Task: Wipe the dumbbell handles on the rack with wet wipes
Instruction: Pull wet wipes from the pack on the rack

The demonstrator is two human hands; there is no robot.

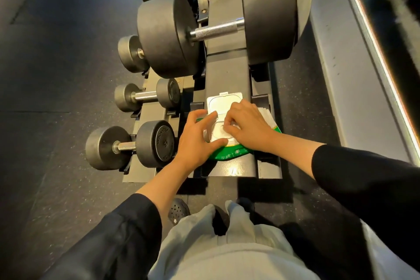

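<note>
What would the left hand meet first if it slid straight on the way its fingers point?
Probably the right hand. The left hand lies spread on the wipes pack, fingers aimed across the open lid area toward it; depth is uncertain.

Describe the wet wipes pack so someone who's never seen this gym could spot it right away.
Find the dark metal dumbbell rack; on its top beam, at the near end, lies the wet wipes pack under both hands. It is the only flat green and white thing there, with its white flip lid open, unlike the grey round dumbbells around it.
</note>
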